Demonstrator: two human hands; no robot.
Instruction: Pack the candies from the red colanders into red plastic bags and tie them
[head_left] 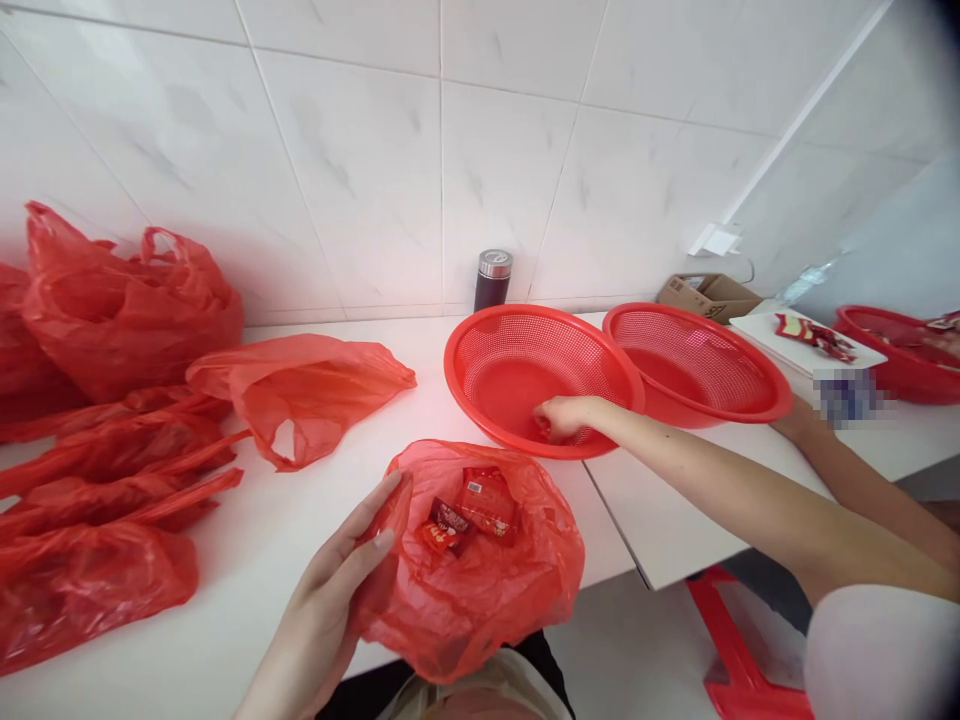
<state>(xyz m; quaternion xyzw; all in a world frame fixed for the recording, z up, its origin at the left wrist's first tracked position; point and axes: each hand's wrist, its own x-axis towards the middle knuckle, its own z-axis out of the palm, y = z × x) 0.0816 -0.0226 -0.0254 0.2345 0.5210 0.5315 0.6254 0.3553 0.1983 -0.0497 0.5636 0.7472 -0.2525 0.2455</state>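
Observation:
My left hand (341, 575) grips the near-left side of a red plastic bag (544, 560), thumb over its edge and fingers behind. The bag's mouth gapes upward at the front edge of the white table. Inside it lie a red packet (489, 503) and smaller red and dark wrapped pieces (448, 527). My right hand (564, 418) reaches into a red perforated basket (480, 345) just behind the bag. Its fingers are curled together near the basket's bottom; what they hold, if anything, is hidden.
A second red basket (705, 400) stands to the right, with a co-worker's arm (847, 460) beside it. Red bags (135, 310) crowd the left, one loose bag (322, 390) nearer. A dark flask (492, 282), cardboard box (709, 297) and white tray (806, 340) stand farther back.

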